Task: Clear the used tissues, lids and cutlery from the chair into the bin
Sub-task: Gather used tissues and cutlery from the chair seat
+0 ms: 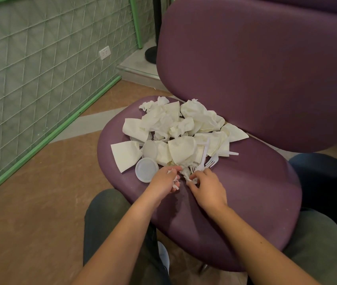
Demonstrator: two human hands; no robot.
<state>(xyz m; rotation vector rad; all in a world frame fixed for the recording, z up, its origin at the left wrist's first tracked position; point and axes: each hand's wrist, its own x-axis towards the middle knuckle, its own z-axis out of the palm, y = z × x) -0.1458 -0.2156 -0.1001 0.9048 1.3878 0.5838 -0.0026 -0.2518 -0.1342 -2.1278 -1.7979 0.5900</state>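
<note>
I'm working at the near edge of the pile on the purple chair seat [245, 192]. My left hand [164, 181] is curling round a small crumpled tissue scrap [176, 183], and my right hand [207, 187] is pinching another tissue wad [188, 174] just beside it. The big heap of used tissues [175, 128] is lying behind my hands, toward the chair's backrest. It looks soft and very light, so I'm judging it best bunched by the handful. Two round plastic lids [146, 169] are lying flat at the heap's left side. They look smooth and thin, so I'd lift them by the rim. White plastic forks [211, 161] are poking out on the heap's right; they're stiff, so I'd take them by the handles. No bin is showing.
</note>
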